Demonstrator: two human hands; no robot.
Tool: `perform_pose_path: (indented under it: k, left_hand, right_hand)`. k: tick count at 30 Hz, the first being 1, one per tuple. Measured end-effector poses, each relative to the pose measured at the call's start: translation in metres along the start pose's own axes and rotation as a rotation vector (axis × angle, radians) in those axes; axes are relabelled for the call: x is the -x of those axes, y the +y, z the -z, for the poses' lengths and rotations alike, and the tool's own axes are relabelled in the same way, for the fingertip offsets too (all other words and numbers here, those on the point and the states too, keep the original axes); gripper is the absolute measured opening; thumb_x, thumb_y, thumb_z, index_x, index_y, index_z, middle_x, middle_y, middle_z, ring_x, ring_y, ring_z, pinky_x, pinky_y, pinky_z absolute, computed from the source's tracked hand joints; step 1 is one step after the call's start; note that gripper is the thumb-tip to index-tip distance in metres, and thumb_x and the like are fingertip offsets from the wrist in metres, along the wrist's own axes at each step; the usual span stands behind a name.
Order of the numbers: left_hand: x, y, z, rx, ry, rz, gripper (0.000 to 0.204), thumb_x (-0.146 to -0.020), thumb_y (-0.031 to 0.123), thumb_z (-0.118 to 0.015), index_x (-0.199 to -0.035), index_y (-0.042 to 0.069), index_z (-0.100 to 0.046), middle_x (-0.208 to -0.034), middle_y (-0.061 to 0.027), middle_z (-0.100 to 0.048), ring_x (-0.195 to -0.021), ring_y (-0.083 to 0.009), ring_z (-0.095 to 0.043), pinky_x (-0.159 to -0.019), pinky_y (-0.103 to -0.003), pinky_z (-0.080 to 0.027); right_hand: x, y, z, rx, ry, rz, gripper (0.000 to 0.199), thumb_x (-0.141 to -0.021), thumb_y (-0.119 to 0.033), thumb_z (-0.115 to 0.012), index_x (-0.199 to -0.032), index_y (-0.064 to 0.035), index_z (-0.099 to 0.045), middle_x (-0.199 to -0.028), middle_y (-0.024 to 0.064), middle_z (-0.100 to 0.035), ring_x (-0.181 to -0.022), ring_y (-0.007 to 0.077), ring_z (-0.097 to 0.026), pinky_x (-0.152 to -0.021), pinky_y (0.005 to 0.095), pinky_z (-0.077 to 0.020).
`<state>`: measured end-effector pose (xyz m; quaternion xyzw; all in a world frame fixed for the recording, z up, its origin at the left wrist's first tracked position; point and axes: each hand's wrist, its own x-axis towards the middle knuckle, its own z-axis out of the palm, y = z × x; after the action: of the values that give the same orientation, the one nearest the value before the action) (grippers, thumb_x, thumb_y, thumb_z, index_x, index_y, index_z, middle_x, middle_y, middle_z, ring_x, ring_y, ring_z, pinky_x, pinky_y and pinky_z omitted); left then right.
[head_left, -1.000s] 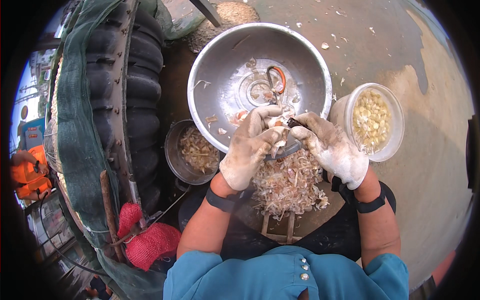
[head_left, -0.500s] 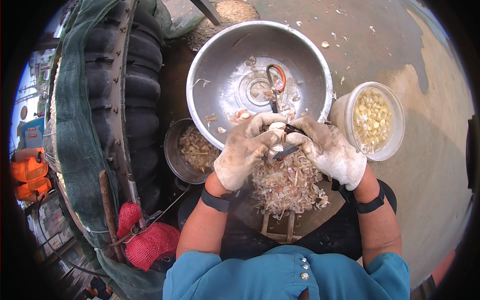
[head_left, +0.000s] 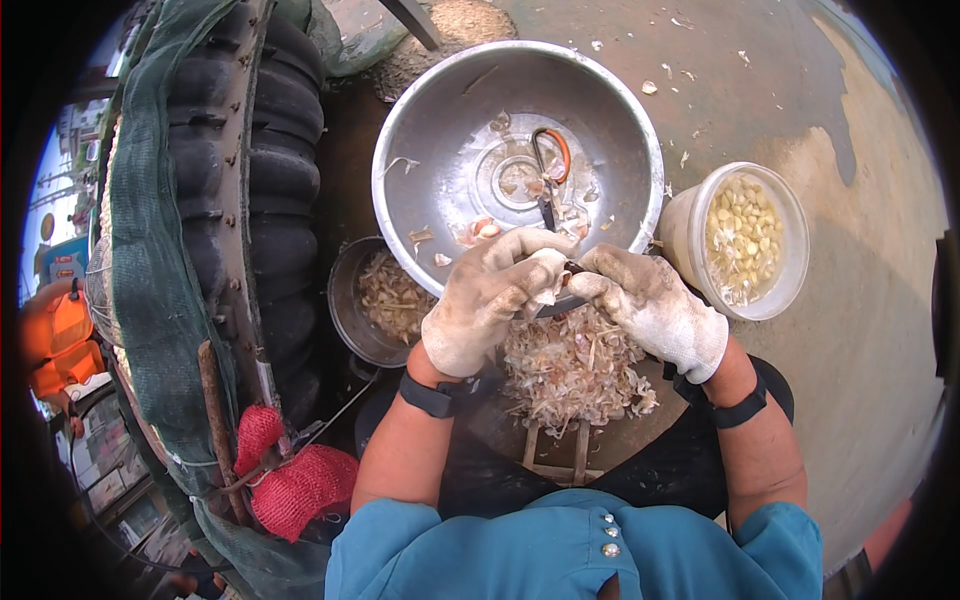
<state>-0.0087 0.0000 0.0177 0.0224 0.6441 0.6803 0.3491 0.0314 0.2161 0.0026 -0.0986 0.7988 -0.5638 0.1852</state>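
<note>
Both hands wear dirty white gloves. My left hand grips a pale garlic bulb at the near rim of a big steel bowl. My right hand meets it from the right, pinching a small dark blade against the bulb. Below the hands lies a heap of papery garlic skins. Inside the bowl lie orange-handled scissors and a few peeled bits.
A white plastic tub of peeled cloves stands to the right. A small dark pot of scraps sits left of the hands. Stacked black tyres with green netting rise at left, a red mesh bag below them.
Both hands have drawn slightly nearer to me and lower, staying pressed together over the bulb. The heap of skins and the containers have not moved.
</note>
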Motion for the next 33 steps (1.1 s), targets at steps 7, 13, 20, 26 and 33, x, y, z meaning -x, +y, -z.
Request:
perform_pose_path:
  k: [7,13,20,26,33]
  left_hand:
    - [-0.001,-0.008,-0.007,-0.184,0.048,-0.181,0.043,-0.102,0.036,-0.048,-0.111,-0.003,-0.063,-0.083,0.0006,-0.062,-0.071,-0.0063,-0.051,-0.065,-0.021,-0.041]
    - [0.000,-0.009,-0.008,-0.186,0.054,-0.177,0.044,-0.102,0.035,-0.049,-0.113,-0.006,-0.062,-0.093,-0.0038,-0.067,-0.087,-0.0110,-0.061,-0.075,-0.022,-0.046]
    - [-0.004,-0.032,-0.011,0.139,0.088,-0.198,0.051,-0.099,0.041,-0.054,-0.124,-0.003,-0.057,-0.101,-0.0033,-0.064,-0.082,-0.0103,-0.059,-0.074,-0.022,-0.047]
    - [-0.003,-0.031,-0.015,0.086,0.063,-0.115,0.054,-0.099,0.047,-0.052,-0.124,-0.001,-0.057,-0.098,-0.0018,-0.061,-0.080,-0.0073,-0.055,-0.069,-0.022,-0.045]
    - [-0.007,-0.042,-0.008,-0.194,0.135,-0.253,0.033,-0.097,0.028,-0.059,-0.113,-0.001,-0.062,-0.098,-0.0078,-0.067,-0.082,-0.0164,-0.062,-0.074,-0.027,-0.049]
  right_hand:
    - [-0.003,-0.010,-0.004,-0.195,-0.040,-0.210,0.039,-0.097,-0.029,-0.061,-0.126,-0.0026,-0.060,-0.108,0.0125,-0.067,-0.096,0.0172,-0.061,-0.088,0.0336,-0.0491]
    - [-0.003,-0.015,-0.004,-0.301,-0.086,-0.282,0.034,-0.101,-0.028,-0.053,-0.120,-0.0021,-0.062,-0.102,0.0113,-0.065,-0.090,0.0170,-0.059,-0.084,0.0321,-0.0480]
    - [-0.005,-0.018,0.000,-0.258,-0.064,-0.335,0.032,-0.100,-0.030,-0.053,-0.112,-0.0023,-0.064,-0.088,0.0104,-0.059,-0.080,0.0185,-0.057,-0.076,0.0329,-0.0477]
    - [-0.007,-0.014,-0.007,-0.219,0.008,-0.291,0.033,-0.100,-0.031,-0.056,-0.114,-0.0030,-0.063,-0.097,0.0121,-0.066,-0.088,0.0183,-0.061,-0.082,0.0315,-0.0491]
    - [-0.005,-0.007,-0.015,-0.138,-0.004,-0.232,0.035,-0.100,-0.033,-0.056,-0.116,-0.0022,-0.063,-0.104,0.0134,-0.068,-0.094,0.0205,-0.064,-0.086,0.0324,-0.0496]
